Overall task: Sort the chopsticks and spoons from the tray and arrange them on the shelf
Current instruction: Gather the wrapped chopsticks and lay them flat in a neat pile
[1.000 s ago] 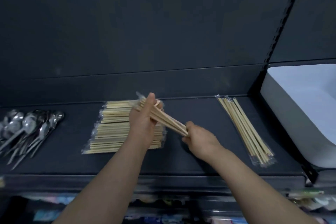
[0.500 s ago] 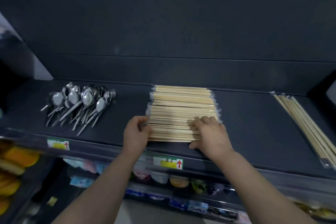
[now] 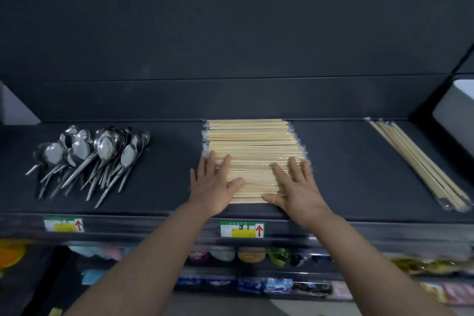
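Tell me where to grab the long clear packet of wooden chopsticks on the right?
Probably pinch the long clear packet of wooden chopsticks across its middle, from above: it lies flat on the dark shelf, both long edges free.

Dim, cool-toned wide-angle view. The dark shelf (image 3: 174,169) absorbs most light; soft glints show on the metal spoons (image 3: 105,147) and on the plastic wrap of the stacked chopsticks (image 3: 251,141). Straight lines bow toward the corners. Packaged goods (image 3: 251,255) below the shelf's front edge are blurred.
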`<state>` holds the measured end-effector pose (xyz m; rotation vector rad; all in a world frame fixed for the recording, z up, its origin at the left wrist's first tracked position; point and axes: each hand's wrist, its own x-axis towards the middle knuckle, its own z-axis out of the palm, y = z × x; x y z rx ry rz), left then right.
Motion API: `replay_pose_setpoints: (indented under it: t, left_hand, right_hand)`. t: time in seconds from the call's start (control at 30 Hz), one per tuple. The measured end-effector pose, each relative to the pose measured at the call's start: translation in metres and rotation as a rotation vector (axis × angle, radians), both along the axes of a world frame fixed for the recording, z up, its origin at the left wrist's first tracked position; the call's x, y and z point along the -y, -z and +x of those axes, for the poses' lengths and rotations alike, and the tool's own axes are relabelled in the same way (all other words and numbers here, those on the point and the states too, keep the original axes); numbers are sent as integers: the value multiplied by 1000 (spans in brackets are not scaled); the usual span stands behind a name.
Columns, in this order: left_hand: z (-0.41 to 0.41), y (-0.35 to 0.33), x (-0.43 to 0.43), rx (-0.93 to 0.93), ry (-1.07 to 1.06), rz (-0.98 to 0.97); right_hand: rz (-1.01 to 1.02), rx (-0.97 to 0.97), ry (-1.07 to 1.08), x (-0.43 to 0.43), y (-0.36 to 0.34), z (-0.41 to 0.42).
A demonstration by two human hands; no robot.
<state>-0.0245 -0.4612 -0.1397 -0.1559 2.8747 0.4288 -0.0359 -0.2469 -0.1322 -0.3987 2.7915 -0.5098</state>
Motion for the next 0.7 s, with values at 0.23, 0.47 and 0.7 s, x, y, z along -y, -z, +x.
replay_pose_setpoints:
  t: [0.23,0.47,0.7]
  left_hand:
    - [-6,-1,1,-110,21,-15]
    - [-10,-13,-42,-342,214,25]
    - [-37,-25,-116,-399,305,98]
  right_hand:
    - [73,-49,-3,3,2,-4]
    - [-5,-208,41,-20,-11,2]
    - [137,-293,156,-91,-21,-9]
